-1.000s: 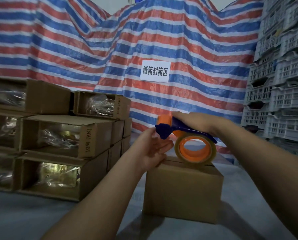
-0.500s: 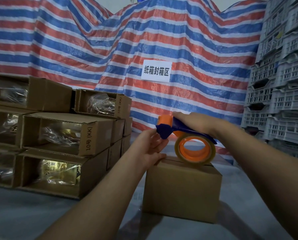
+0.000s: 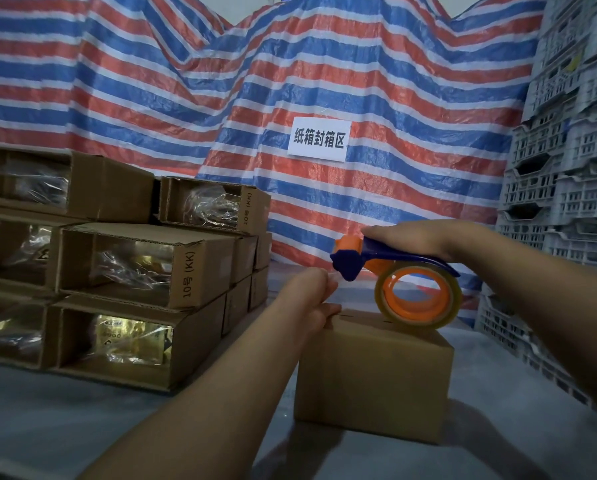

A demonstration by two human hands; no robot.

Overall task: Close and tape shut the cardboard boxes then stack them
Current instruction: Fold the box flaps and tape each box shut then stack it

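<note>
Fingers [image 3: 380, 233] of the right hand [image 3: 418, 237] curl over the blue handle of the tape dispenser [image 3: 394, 275], clasping it from above so that the tape roll [image 3: 418, 299] rests on the top face of the cardboard box [image 3: 373, 379]. This grip probably lets the roll be drawn along the flap seam. The left hand [image 3: 310, 299] lies at the box's near-left top edge, thumb on the top face, fingertips raised toward the dispenser's blue nose (apparently pinching the free tape end, though the film is too thin to confirm). The box stands closed on the grey worktop [image 3: 47, 427], directly under both hands. Open cardboard boxes [image 3: 144, 265] are stacked to the left, well apart, awaiting sealing. A white sign [image 3: 319, 140] hangs on the striped tarpaulin [image 3: 151, 81] behind.
</note>
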